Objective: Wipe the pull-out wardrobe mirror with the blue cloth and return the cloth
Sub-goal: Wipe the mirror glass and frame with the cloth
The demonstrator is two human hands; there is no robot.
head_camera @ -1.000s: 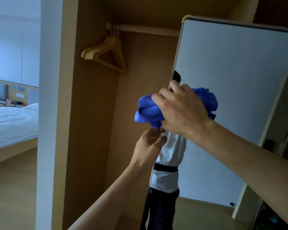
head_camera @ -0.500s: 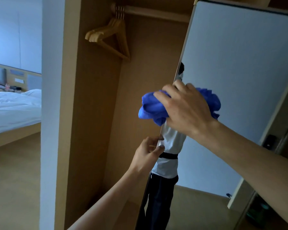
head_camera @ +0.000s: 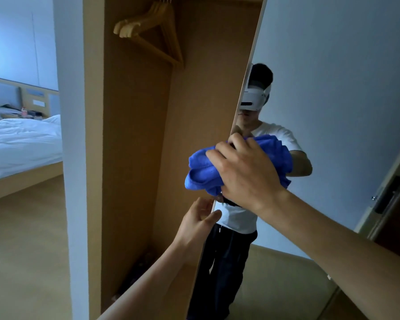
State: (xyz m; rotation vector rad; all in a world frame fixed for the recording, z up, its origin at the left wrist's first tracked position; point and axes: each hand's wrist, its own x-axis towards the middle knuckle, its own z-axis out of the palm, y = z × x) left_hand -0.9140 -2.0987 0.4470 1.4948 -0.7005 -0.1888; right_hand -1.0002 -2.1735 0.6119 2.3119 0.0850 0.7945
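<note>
Blue cloth [head_camera: 238, 168] is sitting bunched in the right hand [head_camera: 246, 174], whose grip is closing around it with the fingers curled over the top, and the hand is pressing the bundle against the left edge of the pull-out mirror [head_camera: 333, 112]. Part of the cloth is hanging past this edge, on the wardrobe side. Just below the cloth, the left hand [head_camera: 199, 220] is holding the same edge of the mirror: the thumb is lying on the glass side and the other fingers are going behind the panel, so its grip is partly closed on the panel and is keeping it steady.

To the left of the mirror, the open wardrobe [head_camera: 134, 158] is showing wooden hangers [head_camera: 148, 33] high up. Farther left of the mirror, past the white wall, a bed [head_camera: 21, 146] is standing in the other room. The glass is reflecting the person with the cloth.

I judge that the wiping step is in hand and is not finished, because most of the glass to the right of the cloth is looking untouched. The next move is probably asking for strokes across the glass, away from the edge, with flat and even pressure. The left hand should be bracing the panel meanwhile, because a sliding panel may swing or roll under the push. Where the cloth must go back, I cannot tell.
</note>
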